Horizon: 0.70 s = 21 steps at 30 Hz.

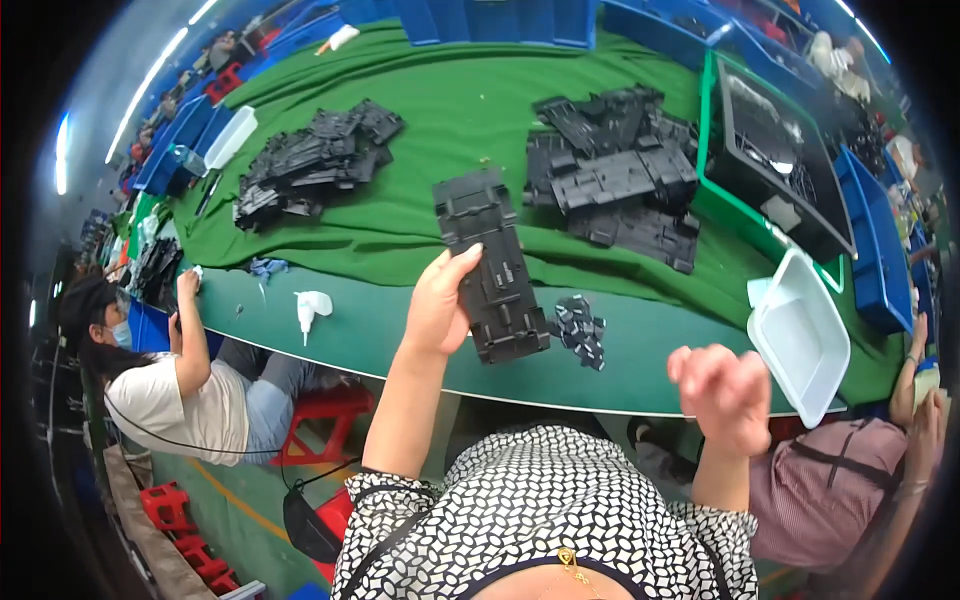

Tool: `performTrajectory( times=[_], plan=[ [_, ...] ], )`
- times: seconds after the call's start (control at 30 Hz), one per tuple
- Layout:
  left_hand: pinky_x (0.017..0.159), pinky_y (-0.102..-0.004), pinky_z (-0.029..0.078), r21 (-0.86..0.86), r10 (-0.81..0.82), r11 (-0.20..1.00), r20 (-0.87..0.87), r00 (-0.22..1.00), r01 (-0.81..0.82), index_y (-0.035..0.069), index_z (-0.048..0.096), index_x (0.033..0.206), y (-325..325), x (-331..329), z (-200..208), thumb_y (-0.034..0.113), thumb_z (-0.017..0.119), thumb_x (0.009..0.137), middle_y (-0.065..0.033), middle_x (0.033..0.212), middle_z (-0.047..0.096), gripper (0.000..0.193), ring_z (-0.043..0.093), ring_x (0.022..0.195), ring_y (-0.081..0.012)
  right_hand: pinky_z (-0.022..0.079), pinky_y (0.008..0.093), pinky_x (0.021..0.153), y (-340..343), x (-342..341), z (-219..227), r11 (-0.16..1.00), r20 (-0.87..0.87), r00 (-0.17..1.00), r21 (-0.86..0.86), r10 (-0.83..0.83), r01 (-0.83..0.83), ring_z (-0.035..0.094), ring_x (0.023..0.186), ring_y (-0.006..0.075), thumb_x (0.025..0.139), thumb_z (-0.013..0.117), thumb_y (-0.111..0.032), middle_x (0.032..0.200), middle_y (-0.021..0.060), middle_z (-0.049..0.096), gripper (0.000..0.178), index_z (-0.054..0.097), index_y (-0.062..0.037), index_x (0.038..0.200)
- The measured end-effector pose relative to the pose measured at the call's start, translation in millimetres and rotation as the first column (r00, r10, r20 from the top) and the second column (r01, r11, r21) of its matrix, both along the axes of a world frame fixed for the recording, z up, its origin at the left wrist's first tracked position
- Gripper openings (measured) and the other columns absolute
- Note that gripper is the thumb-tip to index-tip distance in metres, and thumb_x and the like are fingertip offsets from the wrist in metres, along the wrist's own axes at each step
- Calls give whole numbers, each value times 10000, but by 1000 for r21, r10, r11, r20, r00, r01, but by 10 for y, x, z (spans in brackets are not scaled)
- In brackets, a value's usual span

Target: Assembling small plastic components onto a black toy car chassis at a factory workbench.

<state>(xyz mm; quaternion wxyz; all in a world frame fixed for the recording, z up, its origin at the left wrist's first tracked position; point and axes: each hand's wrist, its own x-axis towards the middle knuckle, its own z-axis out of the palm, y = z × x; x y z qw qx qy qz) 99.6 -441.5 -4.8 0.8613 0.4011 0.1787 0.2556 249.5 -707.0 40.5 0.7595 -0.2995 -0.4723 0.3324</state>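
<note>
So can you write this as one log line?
left hand: holding black plastic part | right hand: half-curled, blurred | small black pieces: on table

We see green table (390, 335), rumpled green cloth (450, 90) over most of it; on cloth, from middle of our view: blue bin (500, 25) at twelve, black part pile (625, 175) at one, green-rimmed crate (712, 110) at two, second black pile (310, 165) at ten; on bare tabletop: small black pieces (580, 333) between three and four, white nozzle bottle (314, 305) at nine

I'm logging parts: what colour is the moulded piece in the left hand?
The moulded piece is black, showing best in the head view.
</note>
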Motion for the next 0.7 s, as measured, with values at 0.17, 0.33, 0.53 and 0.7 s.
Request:
performTrajectory(
  times=[0.17,0.33,0.53,0.7],
  plan=[
    [915,-383,491,-48,56,997,19,998,-56,-64,467,1260,-232,-96,-38,152,413,955,-187,1191,579,378,603,1043,-243,433,450,667,89,-26,637,662,18,705,329,709,-674,548,701,297,824,664,-137,1120,322,557,162,550,-26,851],
    [941,-379,458,-116,131,986,107,986,-119,-6,514,1212,-261,-346,-102,206,417,987,-110,1168,603,324,589,1058,-220,487,406,605,236,-145,815,506,-29,531,351,847,-788,648,776,239,911,589,-264,1151,316,561,238,560,-89,753],
    [950,-383,439,160,362,914,97,927,-374,0,534,1188,-263,-494,49,203,441,991,-97,1171,598,298,574,1077,-208,425,461,574,101,-241,758,589,-102,606,407,789,-698,494,546,298,880,523,-40,1091,426,483,132,510,77,820],
    [931,-370,453,219,242,936,175,954,-277,-13,470,1240,-231,-563,243,178,426,998,-120,1189,580,312,583,1056,-212,444,379,546,110,-110,1114,537,-140,519,214,843,-816,539,619,268,886,572,-92,1071,337,552,183,535,10,737]
  ],
)
